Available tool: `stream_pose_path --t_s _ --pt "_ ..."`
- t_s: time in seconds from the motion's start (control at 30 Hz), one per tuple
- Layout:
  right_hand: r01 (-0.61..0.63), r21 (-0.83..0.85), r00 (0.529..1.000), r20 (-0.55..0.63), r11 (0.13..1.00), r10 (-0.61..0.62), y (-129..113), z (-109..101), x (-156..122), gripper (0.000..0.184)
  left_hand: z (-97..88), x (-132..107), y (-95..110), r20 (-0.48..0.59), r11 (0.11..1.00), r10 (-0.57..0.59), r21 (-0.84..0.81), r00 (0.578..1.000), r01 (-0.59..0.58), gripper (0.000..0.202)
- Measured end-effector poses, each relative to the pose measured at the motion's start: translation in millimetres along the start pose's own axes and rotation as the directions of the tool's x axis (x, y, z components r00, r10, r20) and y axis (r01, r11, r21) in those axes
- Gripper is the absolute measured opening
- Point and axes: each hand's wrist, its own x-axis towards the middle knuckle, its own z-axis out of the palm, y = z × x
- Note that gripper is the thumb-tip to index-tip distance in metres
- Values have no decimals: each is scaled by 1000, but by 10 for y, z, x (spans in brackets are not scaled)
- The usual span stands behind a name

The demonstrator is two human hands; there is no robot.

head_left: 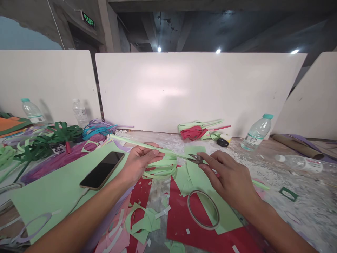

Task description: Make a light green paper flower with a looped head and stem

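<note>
My left hand [143, 160] pinches a long, thin light green stick or rolled paper strip [131, 142] that slants across the middle of the view. Just below those fingers sits a bundle of looped light green paper strips [162, 168]; whether it is joined to the stick cannot be told. My right hand [223, 172] is closed round a small pair of dark-bladed scissors [195, 159]. The blades are parted and meet the stick's right part. Most of the scissors' handles are hidden by the fingers. Behind the right wrist, a light green piece [260, 184] sticks out.
A phone [102, 170] with a cable rests on green paper [52, 186] at left. A tape roll [203, 210] lies on red paper [181, 221] amid scraps. Bottles [256, 133] and paper-strip bundles [193, 132] line the back, before a white board [197, 88].
</note>
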Motion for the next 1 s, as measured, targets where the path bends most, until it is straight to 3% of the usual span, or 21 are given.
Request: stream_pose_path --t_s 0.3,1.0 --pt "14 7 998 -64 1000 -13 5 14 -7 31 -20 1 -22 21 1000 -7 1 1000 7 12" --pt "47 -6 996 -77 999 -48 -10 36 -3 32 -2 -12 -89 51 999 -42 4 998 42 16"
